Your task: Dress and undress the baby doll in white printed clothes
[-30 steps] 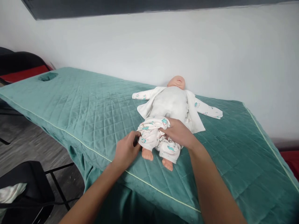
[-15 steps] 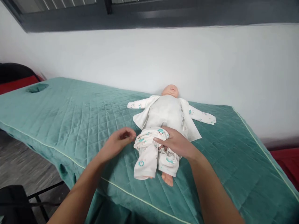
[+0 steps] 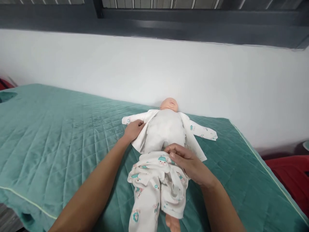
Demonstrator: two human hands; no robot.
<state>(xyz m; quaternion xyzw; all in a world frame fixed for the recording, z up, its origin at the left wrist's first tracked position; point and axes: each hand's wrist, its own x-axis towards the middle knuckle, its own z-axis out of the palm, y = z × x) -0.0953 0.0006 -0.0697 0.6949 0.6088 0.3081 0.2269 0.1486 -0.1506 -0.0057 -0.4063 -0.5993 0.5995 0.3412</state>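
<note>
A baby doll [image 3: 169,104] lies on its back, its white cloth torso [image 3: 166,127] bare between the spread front flaps of a white printed jacket [image 3: 196,146]. Both jacket sleeves stretch out sideways. Printed baby pants [image 3: 146,190] cover its legs, bunched at the top, with one foot [image 3: 172,222] showing below the right-hand leg. My left hand [image 3: 135,130] is at the jacket's left edge, fingers curled closed on the cloth, tips partly hidden. My right hand [image 3: 187,161] grips the pants' waistband between thumb and fingers.
A green quilted cover [image 3: 79,138] spreads over the bed, with a hole [image 3: 7,96] at the far left. Behind it rises a white wall [image 3: 96,71] under a dark window frame [image 3: 169,30]. A red chair [image 3: 289,170] stands at the right.
My left hand has moved up from beside the pants to the jacket's edge. The pants sit looser and reach farther down in view; my right hand stays at the waistband. The view has shifted and come closer.
</note>
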